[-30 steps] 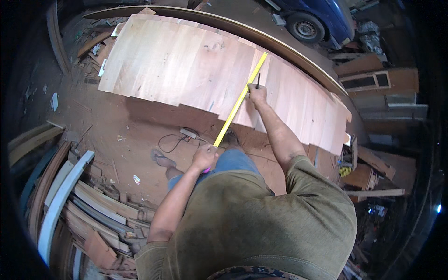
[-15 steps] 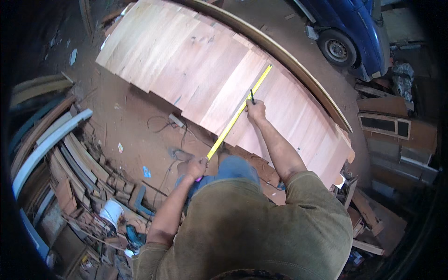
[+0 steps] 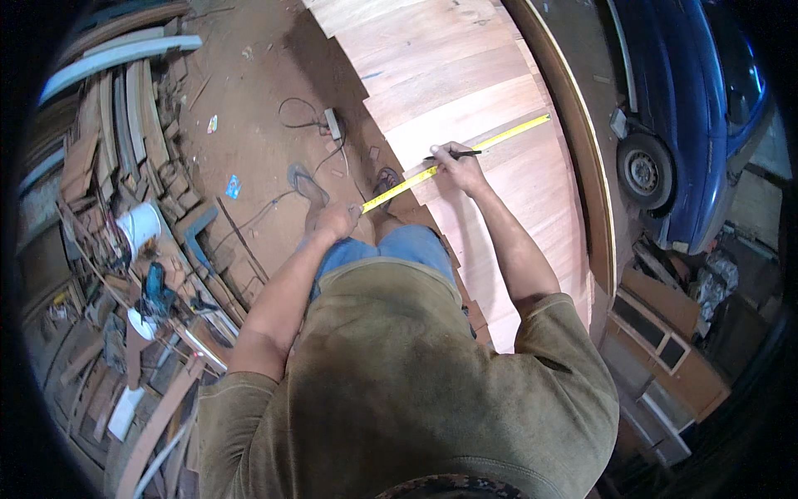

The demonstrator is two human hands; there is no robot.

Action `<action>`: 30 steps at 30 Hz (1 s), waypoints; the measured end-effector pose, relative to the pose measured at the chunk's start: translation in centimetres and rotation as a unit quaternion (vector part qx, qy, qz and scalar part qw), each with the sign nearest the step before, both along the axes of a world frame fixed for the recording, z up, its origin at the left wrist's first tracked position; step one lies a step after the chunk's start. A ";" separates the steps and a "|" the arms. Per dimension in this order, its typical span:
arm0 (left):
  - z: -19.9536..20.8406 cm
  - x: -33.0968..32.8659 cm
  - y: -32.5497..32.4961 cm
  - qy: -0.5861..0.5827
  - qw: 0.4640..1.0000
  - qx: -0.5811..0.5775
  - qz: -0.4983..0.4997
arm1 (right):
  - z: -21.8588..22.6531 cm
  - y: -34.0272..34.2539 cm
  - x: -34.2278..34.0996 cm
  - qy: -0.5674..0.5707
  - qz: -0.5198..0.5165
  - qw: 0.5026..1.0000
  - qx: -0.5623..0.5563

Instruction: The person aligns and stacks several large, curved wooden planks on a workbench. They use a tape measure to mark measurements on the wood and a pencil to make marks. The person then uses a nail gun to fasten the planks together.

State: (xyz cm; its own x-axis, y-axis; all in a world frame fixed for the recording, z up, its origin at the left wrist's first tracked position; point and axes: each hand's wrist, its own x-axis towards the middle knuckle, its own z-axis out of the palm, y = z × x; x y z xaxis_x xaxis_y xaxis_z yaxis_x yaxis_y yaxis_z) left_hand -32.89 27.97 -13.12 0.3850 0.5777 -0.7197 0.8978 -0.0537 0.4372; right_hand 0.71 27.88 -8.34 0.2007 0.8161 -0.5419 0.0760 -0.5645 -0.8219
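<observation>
A yellow tape measure (image 3: 407, 184) is stretched across a panel of pale pinkish planks (image 3: 453, 75). Its far end lies by the panel's far edge; its near part runs out past the near edge. My left hand (image 3: 337, 221) is closed around that near part, above the floor and just off the panel. My right hand (image 3: 462, 171) rests over the tape near the panel's near edge. Between its fingers is a thin dark pencil or pen (image 3: 468, 153), held nearly level across the tape.
A curved wooden board (image 3: 573, 108) stands along the panel's far side. Beyond it is a blue vehicle (image 3: 677, 108). Wood offcuts (image 3: 125, 108), a white bucket (image 3: 139, 226) and a teal power tool (image 3: 155, 291) lie at left. A corded socket block (image 3: 332, 124) sits on the floor.
The view has swung, so the panel appears turned. My right hand has slid along the tape toward my left hand, and the pencil or pen has tipped from upright to nearly level.
</observation>
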 end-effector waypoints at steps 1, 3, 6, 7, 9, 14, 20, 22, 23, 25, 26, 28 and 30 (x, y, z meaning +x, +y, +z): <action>0.0 0.0 -0.2 0.000 1.000 0.006 -0.001 | -0.1 0.1 -0.4 0.009 0.046 0.998 0.036; 0.1 0.0 -0.5 -0.002 1.000 0.015 0.004 | -0.6 0.2 -0.6 0.026 0.082 0.996 0.025; 0.4 0.1 -0.6 0.005 1.000 0.015 0.014 | -2.2 0.4 0.2 0.038 0.086 0.996 -0.009; 0.4 0.2 -0.6 0.020 1.000 -0.006 0.017 | -2.9 0.6 0.7 0.037 0.081 0.996 0.008; 0.6 0.3 -0.5 0.021 0.999 -0.024 0.020 | -4.0 0.9 1.6 0.032 0.082 0.996 -0.002; 0.6 0.3 -0.8 0.004 0.999 0.038 0.001 | -5.6 1.4 2.5 -0.050 0.150 0.987 -0.028; 0.5 0.4 -0.7 0.019 1.000 0.025 0.000 | -5.1 0.9 2.2 -0.067 0.135 0.989 0.006; 0.8 0.6 -0.4 0.031 0.999 -0.005 -0.007 | -4.8 0.8 2.2 -0.096 0.153 0.984 0.010; 1.1 0.7 -0.2 0.037 0.999 -0.023 -0.011 | -4.7 0.8 2.2 -0.119 0.162 0.980 0.006; 1.7 0.8 0.0 0.033 0.999 -0.023 -0.016 | -4.6 0.9 2.3 -0.119 0.168 0.979 0.011; 1.9 0.9 0.0 0.031 0.999 -0.023 -0.019 | -4.6 0.9 2.3 -0.130 0.169 0.977 0.009; 2.4 1.0 0.1 0.028 0.999 -0.015 -0.008 | -4.5 1.0 2.3 -0.118 0.166 0.979 0.006; 2.7 1.1 0.2 0.027 0.999 -0.024 0.003 | -4.4 1.1 2.3 -0.120 0.169 0.978 0.007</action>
